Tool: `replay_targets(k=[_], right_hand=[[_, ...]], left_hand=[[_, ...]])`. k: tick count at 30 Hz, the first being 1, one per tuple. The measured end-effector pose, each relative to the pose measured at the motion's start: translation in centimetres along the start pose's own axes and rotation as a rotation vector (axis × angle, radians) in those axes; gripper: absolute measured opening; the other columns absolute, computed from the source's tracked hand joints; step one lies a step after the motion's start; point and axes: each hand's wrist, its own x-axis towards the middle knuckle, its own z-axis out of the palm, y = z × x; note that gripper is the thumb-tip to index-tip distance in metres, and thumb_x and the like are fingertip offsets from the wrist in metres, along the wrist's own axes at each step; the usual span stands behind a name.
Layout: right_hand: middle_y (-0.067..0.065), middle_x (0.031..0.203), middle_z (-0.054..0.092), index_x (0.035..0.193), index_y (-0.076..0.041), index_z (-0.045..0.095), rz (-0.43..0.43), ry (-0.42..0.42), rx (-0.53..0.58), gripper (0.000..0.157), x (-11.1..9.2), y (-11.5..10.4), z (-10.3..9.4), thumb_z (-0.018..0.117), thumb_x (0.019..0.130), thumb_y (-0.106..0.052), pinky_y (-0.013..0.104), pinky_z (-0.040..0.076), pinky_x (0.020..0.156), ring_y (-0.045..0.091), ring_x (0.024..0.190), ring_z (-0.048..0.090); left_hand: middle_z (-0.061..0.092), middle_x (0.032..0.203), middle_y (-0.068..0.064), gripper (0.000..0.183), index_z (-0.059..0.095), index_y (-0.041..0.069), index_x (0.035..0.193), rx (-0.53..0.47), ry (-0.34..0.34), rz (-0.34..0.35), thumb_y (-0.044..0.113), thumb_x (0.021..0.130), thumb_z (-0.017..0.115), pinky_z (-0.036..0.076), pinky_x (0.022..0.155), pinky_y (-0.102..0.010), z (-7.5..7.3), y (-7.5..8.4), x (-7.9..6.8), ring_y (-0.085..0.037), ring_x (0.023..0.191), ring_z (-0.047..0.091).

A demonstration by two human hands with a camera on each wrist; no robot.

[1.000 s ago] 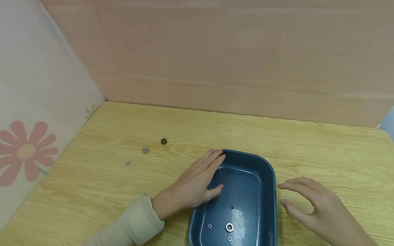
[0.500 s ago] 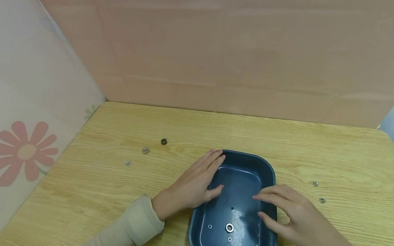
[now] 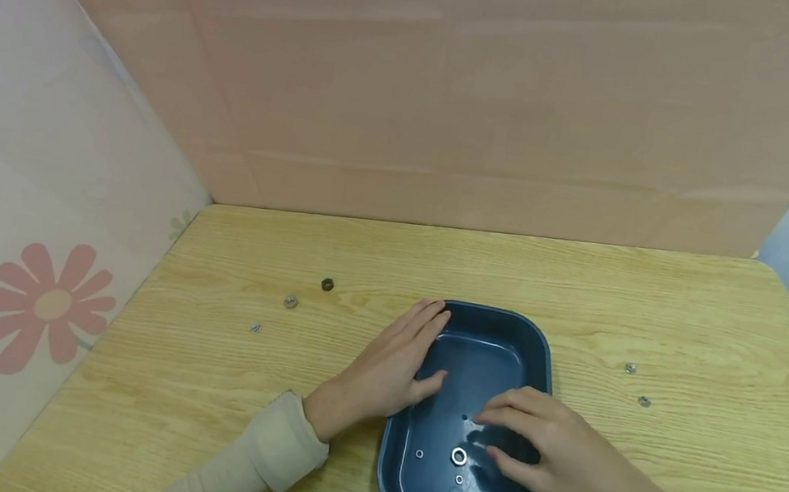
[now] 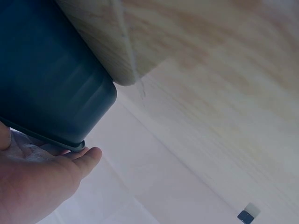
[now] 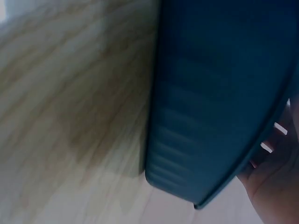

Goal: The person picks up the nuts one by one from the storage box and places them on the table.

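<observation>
Your left hand (image 3: 386,362) rests, fingers straight, on the left rim of the deep blue rectangular plastic tray (image 3: 476,367) on the yellow wood-grain table (image 3: 716,325). Your right hand (image 3: 547,452) hangs over the tray, thumb and fingers apart, near a silver ring-shaped metal nut (image 3: 453,456) inside.

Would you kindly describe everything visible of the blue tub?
The blue tub looks like glossy plastic: rounded corners, lipped rim. It stands upright on the table with a metal nut, two smaller nuts and a dark speck inside. The left hand rests on its left rim; the right hand hangs over the right, contact unclear.
</observation>
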Motion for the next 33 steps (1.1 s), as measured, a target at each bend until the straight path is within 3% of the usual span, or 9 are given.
replay_targets(k=[8, 23, 33], right_hand=[[-0.012, 0.11, 0.067, 0.108, -0.02, 0.073, 0.04, -0.113, 0.043, 0.026, 0.4, -0.7, 0.7, 0.079, 0.083, -0.02, 0.028, 0.059, 0.082, 0.008, 0.098, 0.062], [-0.013, 0.106, 0.068, 0.107, -0.021, 0.074, 0.064, -0.203, 0.05, 0.024, 1.1, -1.2, 1.1, 0.078, 0.084, -0.022, 0.037, 0.057, 0.086, 0.007, 0.097, 0.062], [-0.012, 0.105, 0.069, 0.106, -0.02, 0.075, 0.055, -0.257, 0.034, 0.023, 1.5, -1.2, 1.6, 0.078, 0.083, -0.024, 0.032, 0.056, 0.083, 0.005, 0.095, 0.062]], left_hand=[[0.024, 0.165, -0.009, 0.076, 0.028, 0.007, 0.156, -0.002, -0.004, 0.002, 0.037, 0.095, 0.062, 0.026, 0.123, -0.045, 0.0, 0.0, 0.0, -0.027, 0.154, 0.02], [0.024, 0.165, -0.01, 0.075, 0.028, 0.006, 0.156, -0.002, 0.0, 0.019, 0.036, 0.096, 0.062, 0.026, 0.124, -0.045, 0.0, -0.1, 0.0, -0.029, 0.154, 0.021], [0.024, 0.165, -0.011, 0.075, 0.028, 0.005, 0.156, -0.004, 0.003, 0.029, 0.037, 0.096, 0.062, 0.027, 0.123, -0.045, 0.0, -0.1, 0.0, -0.03, 0.153, 0.021]])
